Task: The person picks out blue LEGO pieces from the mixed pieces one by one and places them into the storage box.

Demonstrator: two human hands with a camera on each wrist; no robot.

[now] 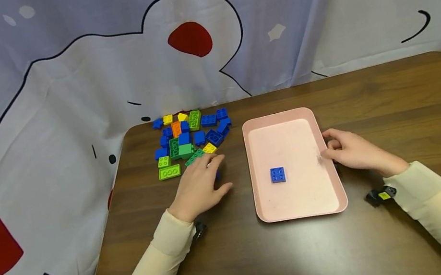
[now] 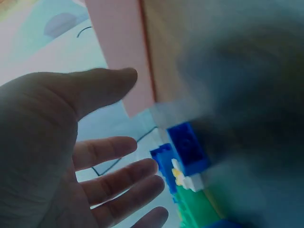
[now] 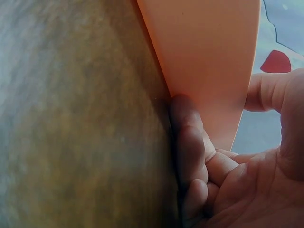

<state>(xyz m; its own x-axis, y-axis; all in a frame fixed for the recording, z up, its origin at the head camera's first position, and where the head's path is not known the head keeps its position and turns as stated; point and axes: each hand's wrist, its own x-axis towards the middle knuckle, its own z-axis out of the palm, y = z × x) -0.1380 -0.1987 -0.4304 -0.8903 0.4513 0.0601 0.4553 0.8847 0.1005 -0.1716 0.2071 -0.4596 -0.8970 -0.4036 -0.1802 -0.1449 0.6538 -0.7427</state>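
My left hand [image 1: 199, 183] hovers at the near side of a loose group of toy building bricks, fingers apart and nothing between them. Under its fingers, a green brick [image 1: 194, 157] is partly covered. The left wrist view has a hollow blue brick [image 2: 189, 148] just beyond the fingertips. My right hand [image 1: 350, 149] grips the right wall of a pink tray [image 1: 303, 212], the thumb over the rim and the other fingers curled against the outside, as the right wrist view [image 3: 213, 38] confirms of the tray wall. One square blue brick [image 1: 278, 175] lies inside the tray, studs up.
The bricks at the table's back left include a lime brick [image 1: 170, 172], an orange brick [image 1: 176, 129], a yellow brick [image 1: 168, 119] and several blue ones. They lie close to the left edge of the wooden table [image 1: 390, 104]. A patterned curtain [image 1: 282, 10] hangs behind.
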